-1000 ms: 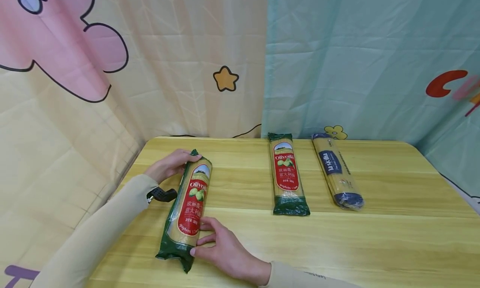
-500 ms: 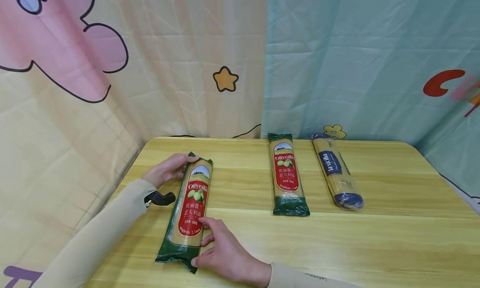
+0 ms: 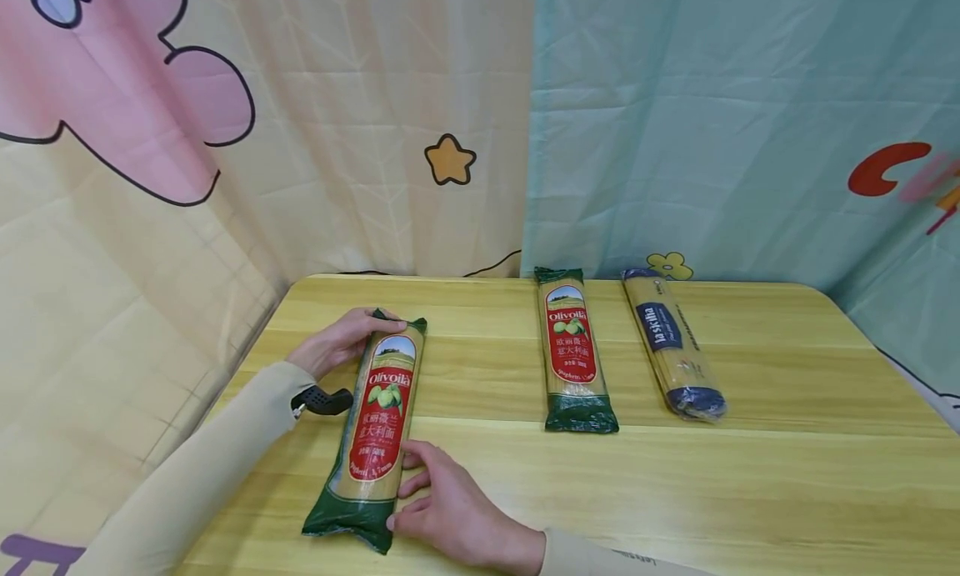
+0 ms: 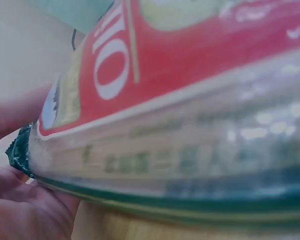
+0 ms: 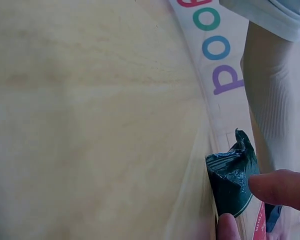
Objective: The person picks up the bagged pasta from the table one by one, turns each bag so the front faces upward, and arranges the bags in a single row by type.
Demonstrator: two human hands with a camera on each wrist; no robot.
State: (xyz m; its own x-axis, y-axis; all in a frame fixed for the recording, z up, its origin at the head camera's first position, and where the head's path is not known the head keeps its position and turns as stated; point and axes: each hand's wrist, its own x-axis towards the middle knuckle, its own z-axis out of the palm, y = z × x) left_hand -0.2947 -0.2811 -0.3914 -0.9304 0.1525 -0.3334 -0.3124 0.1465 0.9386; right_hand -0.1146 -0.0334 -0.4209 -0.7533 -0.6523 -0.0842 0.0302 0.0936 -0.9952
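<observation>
A spaghetti pack (image 3: 381, 426) with a red label and green ends lies on the left part of the table, its far end tilted a little right. My left hand (image 3: 341, 341) grips its far end, thumb over the top. At the near end, my right hand (image 3: 453, 509) holds the right edge between thumb and fingers. The left wrist view is filled by the pack's side (image 4: 190, 100), with the left hand (image 4: 30, 210) around its end. In the right wrist view, the thumb and a fingertip of the right hand (image 5: 280, 190) touch the green end (image 5: 230, 185).
A second green-ended spaghetti pack (image 3: 575, 351) lies right of centre on the wooden table (image 3: 480, 368). Beside it is a blue-ended pasta pack (image 3: 673, 343), slanting. Printed curtains (image 3: 375, 142) hang behind the table and at its sides.
The held pack has shifted slightly towards me, and its label has turned a little to the left. Both hands stay on it. The other two packs have not moved.
</observation>
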